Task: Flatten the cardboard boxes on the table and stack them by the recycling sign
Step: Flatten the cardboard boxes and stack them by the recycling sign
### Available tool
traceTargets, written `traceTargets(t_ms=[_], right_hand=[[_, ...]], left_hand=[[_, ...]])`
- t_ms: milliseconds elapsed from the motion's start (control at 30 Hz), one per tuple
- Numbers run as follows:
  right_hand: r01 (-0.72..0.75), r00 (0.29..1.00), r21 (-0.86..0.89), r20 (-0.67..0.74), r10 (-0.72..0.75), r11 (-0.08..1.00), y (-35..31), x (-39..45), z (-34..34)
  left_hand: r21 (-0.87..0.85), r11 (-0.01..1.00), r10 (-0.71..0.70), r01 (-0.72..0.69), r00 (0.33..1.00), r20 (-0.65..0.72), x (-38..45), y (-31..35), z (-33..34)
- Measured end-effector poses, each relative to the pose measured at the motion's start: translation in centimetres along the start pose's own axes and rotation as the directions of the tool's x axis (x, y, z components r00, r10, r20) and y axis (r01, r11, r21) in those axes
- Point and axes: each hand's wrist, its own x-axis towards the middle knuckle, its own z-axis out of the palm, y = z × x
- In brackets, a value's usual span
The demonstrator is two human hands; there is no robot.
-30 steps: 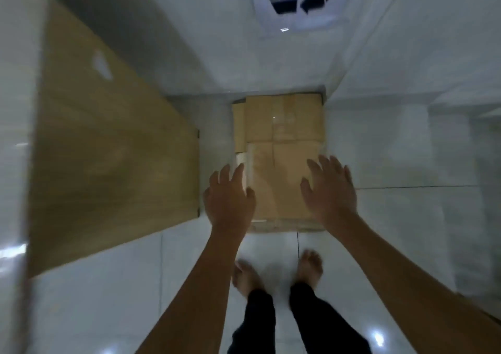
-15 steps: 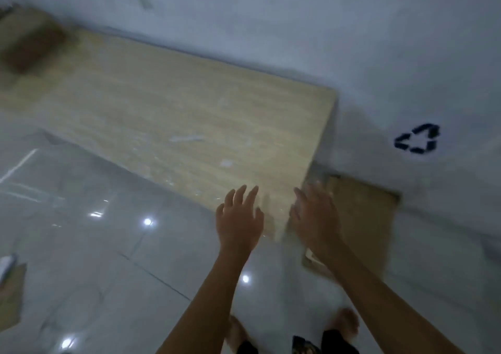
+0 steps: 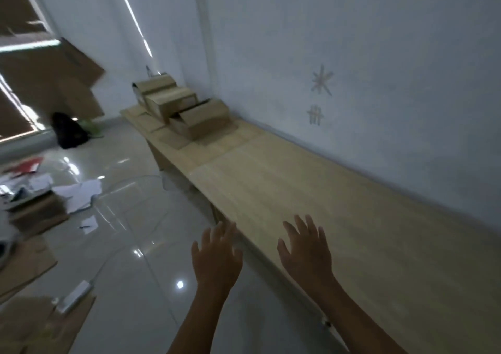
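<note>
Both hands raised, holding nothing. Left hand (image 3: 217,258) over the floor just off the table edge, fingers spread and straight. Right hand (image 3: 306,250) over the near part of the table (image 3: 298,191), fingers likewise splayed.

Cardboard boxes (image 3: 180,104), still unflattened, in a row at the table's far end against the wall (image 3: 352,42). Long bare tabletop between hands and boxes.

On the floor to the left: scattered papers (image 3: 78,193), flat cardboard sheets (image 3: 27,261), a black bag (image 3: 69,134), a white power strip (image 3: 73,296).
</note>
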Motion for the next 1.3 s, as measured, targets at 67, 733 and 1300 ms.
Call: traceTargets(t_ms=[67, 733, 1300], right_hand=[[0.022, 0.999, 0.007, -0.026, -0.022, 1.000, -3.3, 4.8, 0.3], [0.020, 0.998, 0.127, 0.052, -0.027, 0.992, -29.4, 53.9, 14.0], [-0.387, 0.916, 0.272, -0.001, 0.402, 0.881, -42.8, 86.9, 20.2]], left_hand=[[-0.018, 0.999, -0.029, 0.028, 0.999, -0.046, 4.3, -2.8, -1.3], [-0.048, 0.998, -0.047, 0.044, 0.997, -0.054, 54.5, -27.4, -0.3], [-0.280, 0.920, 0.331, -0.274, 0.925, 0.184, 98.4, -38.1, 6.2]])
